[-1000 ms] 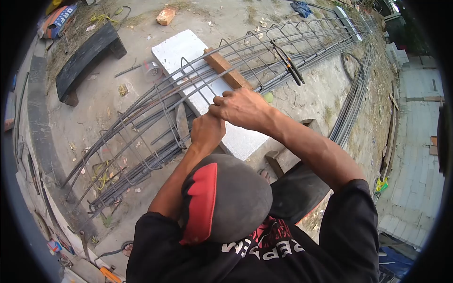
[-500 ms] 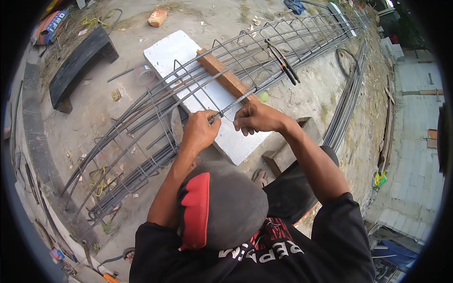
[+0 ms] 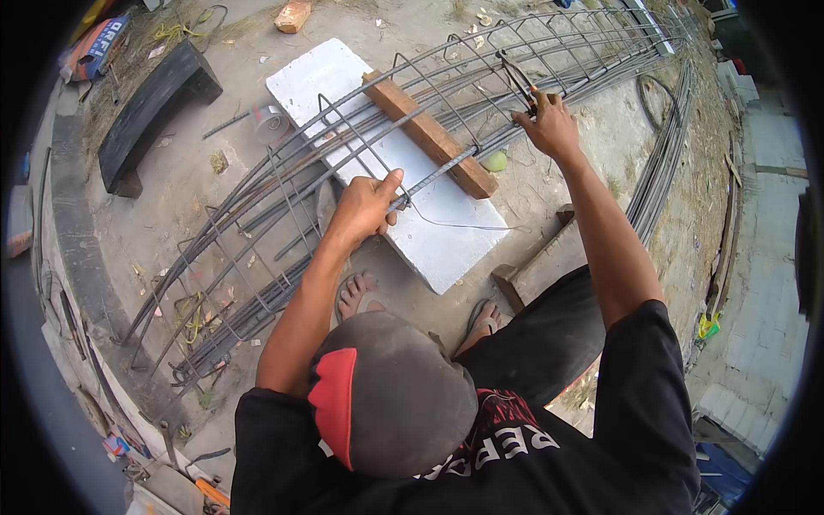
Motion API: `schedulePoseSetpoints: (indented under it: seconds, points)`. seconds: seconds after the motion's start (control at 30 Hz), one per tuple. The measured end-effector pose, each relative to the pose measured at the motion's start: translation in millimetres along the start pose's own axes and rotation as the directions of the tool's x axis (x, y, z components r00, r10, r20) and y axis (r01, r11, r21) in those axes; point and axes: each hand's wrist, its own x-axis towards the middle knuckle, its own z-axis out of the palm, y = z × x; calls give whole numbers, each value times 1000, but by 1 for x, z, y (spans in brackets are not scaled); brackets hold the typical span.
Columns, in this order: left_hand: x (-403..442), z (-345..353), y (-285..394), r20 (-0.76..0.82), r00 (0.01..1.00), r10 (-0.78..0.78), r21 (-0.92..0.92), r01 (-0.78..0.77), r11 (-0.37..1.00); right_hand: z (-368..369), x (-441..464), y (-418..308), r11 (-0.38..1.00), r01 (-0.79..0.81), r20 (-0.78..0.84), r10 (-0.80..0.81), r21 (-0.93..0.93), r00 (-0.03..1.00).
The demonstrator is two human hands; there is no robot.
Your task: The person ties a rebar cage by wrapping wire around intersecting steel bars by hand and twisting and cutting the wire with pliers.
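Note:
My left hand [image 3: 367, 206] is closed round the near steel bar of a rebar cage [image 3: 421, 182], at a joint with a stirrup, its thumb lying along the top. From that joint a thin tie wire [image 3: 463, 226] trails loose to the right over a white block [image 3: 455, 253]. Farther up the cage, my right hand [image 3: 552, 129] has its fingers round the orange-and-black handles of a pair of pincers [image 3: 515, 75], whose jaws point away over the bars. A brown wooden beam [image 3: 429, 133] lies across the block, under the cage.
Long loose bars [image 3: 657, 163] lie on the ground at right. A low wooden stool [image 3: 541, 257] stands beside my leg. At left is a black curved piece [image 3: 159, 116], with a clear plastic cup [image 3: 271, 124] nearer the block. A brick piece [image 3: 293, 16] lies at the back.
My right hand has let go of the tie wire and moved up and right to the pincers. The wire now lies stretched over the white block. My left hand stays at the joint.

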Motion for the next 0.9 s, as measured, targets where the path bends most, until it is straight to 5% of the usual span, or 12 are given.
schedulePoseSetpoints:
  seconds: [0.13, 0.2, 0.37, 0.6, 0.63, 0.77, 0.87, 0.9]
  points:
    - [-1, 5, 2, -33, 999, 20, -23, -21, 1000, 7, 8, 4, 997, -31, -17, 30, -75, 999]
    - [-3, 4, 5, -52, 999, 16, -26, -17, 1000, 13, 19, 12, 999, 21, -86, -17, 48, 996]
    - [1, 5, 3, -29, 998, 56, 18, -55, 998, 3, 32, 3, 994, 27, 12, -26, -104, 1000]
    - [4, 7, -3, -56, 995, 82, -17, -83, 996, -14, 37, 7, 990, 133, 55, -130, -52, 990]
    - [5, 6, -3, -29, 997, 69, 12, -69, 998, -21, 39, 7, 1000, 9, 161, -6, -19, 987]
    - [6, 5, -3, -5, 998, 56, 37, -56, 998, -5, 32, 18, 984, -135, 105, 123, 114, 987]
    - [9, 10, -7, -50, 996, 75, -53, -77, 996, 25, 29, 31, 984, -6, -258, 52, 177, 965]
    - [7, 10, -7, -50, 996, 80, -54, -82, 995, 17, 28, 31, 940, -120, -27, 136, 318, 990]
